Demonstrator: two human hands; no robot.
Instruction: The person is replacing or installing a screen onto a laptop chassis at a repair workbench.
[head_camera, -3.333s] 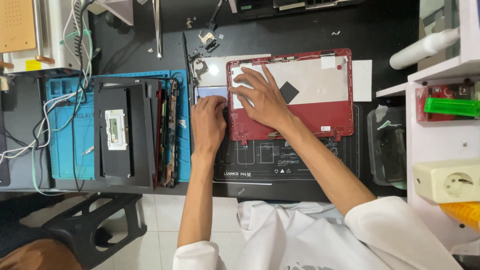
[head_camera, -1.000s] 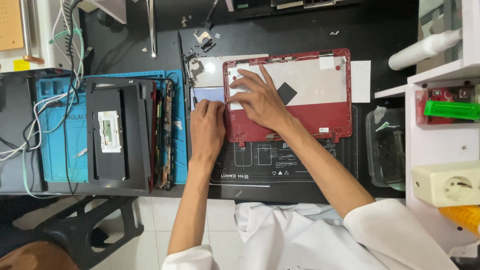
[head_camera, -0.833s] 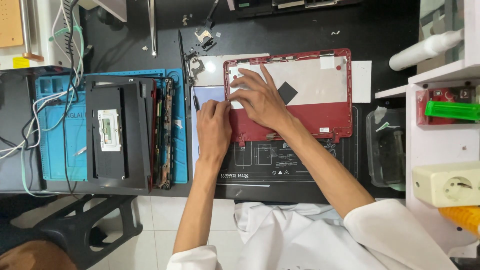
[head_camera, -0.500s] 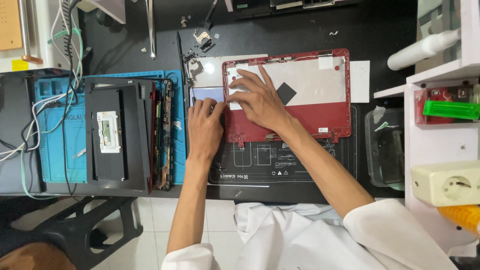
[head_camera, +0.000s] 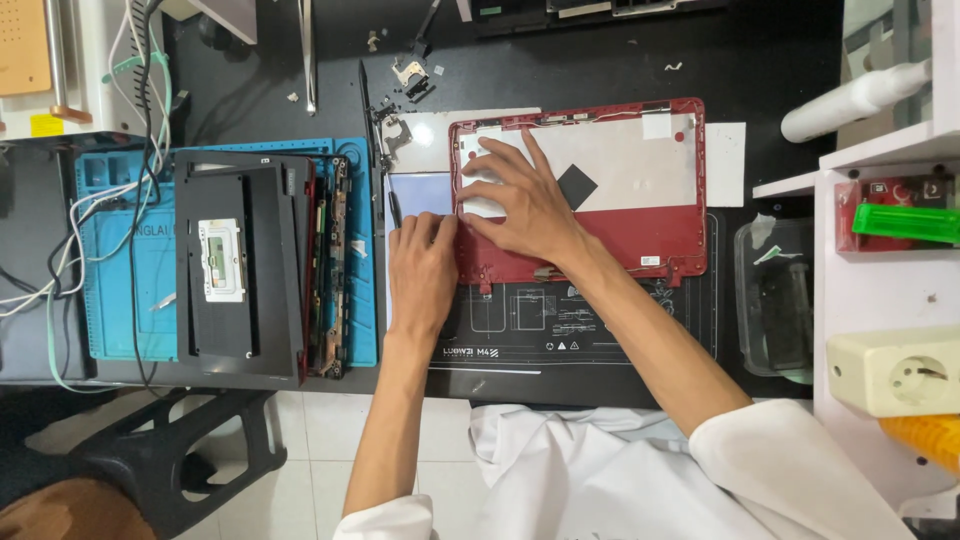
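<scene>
A red laptop lid shell (head_camera: 640, 235) lies inner side up on the black work mat (head_camera: 560, 320), with a silver sheet and a black square patch inside it. My right hand (head_camera: 525, 205) rests flat on the shell's left part, fingers spread across the silver sheet. My left hand (head_camera: 422, 270) sits at the shell's left edge, fingers curled against the rim; whether it pinches anything is hidden. A pale blue sheet (head_camera: 420, 190) lies just beyond my left fingers.
A blue mat (head_camera: 110, 290) at left carries a black laptop base (head_camera: 240, 275) and stacked parts. Metal hinges (head_camera: 405, 80) and small loose parts lie at the back. A clear plastic box (head_camera: 775, 300) and white shelves (head_camera: 880, 290) stand to the right. Cables hang at far left.
Both hands stay at the shell's left edge. My left hand's fingers shift slightly along the rim; the shell has not moved.
</scene>
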